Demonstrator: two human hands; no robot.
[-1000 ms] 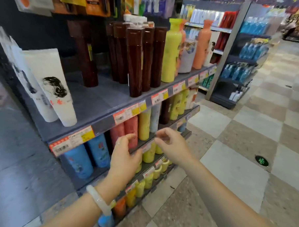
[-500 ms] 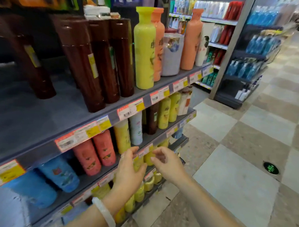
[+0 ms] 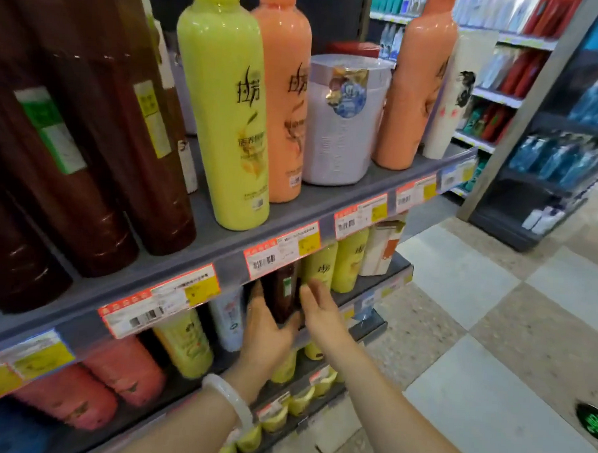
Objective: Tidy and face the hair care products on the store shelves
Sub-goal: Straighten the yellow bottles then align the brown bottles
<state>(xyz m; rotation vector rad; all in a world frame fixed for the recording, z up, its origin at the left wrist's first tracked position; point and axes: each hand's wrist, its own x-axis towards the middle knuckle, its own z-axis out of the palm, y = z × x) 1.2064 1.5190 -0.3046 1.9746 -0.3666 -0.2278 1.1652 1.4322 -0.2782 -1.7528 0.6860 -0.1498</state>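
Dark brown bottle [image 3: 282, 290] located on second shelf [image 3: 373, 291], upright, long axis vertical, under price rail. Bottle gripped by left hand [image 3: 269, 331] at 9 o'clock side. Right hand [image 3: 321, 313] held at 3 o'clock side, fingers straight, contact unclear. Left hand nearer.

Upper shelf [image 3: 284, 225]: grey, edged with red-and-yellow price tags [image 3: 282, 253]. Tall bottles [image 3: 87, 169]: dark brown, with green, white and yellow labels. One bottle [image 3: 223, 113] lime-yellow with black script and a golden motif; two bottles [image 3: 282, 99] orange-peach. Tub [image 3: 339, 132]: pale lilac, blue-and-gold sticker. Lower shelf: small brown bottle [image 3: 282, 290], lime-yellow bottles [image 3: 347, 262], coral-pink bottles [image 3: 123, 372]. Bangle [image 3: 228, 401]: milky white. Floor [image 3: 493, 303]: checked, cream and speckled beige.
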